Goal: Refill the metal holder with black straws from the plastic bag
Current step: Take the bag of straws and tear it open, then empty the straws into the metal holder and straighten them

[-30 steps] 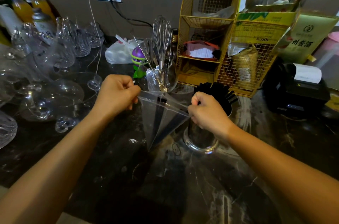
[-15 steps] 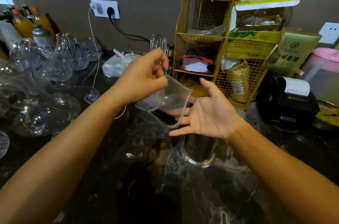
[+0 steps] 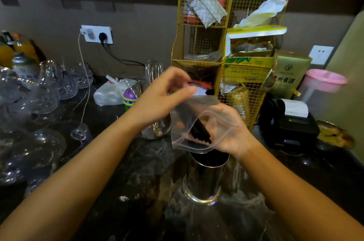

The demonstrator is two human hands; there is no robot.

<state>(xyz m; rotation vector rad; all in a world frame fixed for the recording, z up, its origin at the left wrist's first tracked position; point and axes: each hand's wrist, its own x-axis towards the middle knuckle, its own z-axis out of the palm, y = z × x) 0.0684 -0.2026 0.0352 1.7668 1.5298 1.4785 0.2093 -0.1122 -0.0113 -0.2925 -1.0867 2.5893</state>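
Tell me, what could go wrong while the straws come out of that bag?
The black straws slide out of the tilted clear plastic bag beside the shiny metal holder, not over it; they could miss and scatter. The left hand pinches only the bag's top; it might slip. Glassware crowds the left.

My left hand [image 3: 167, 93] raised, fingers curled and pinched together at their tips, wrist bent, my right hand [image 3: 226, 130] below it, palm up and open, fingers spread loosely, both forearms bare, angled inward toward each other
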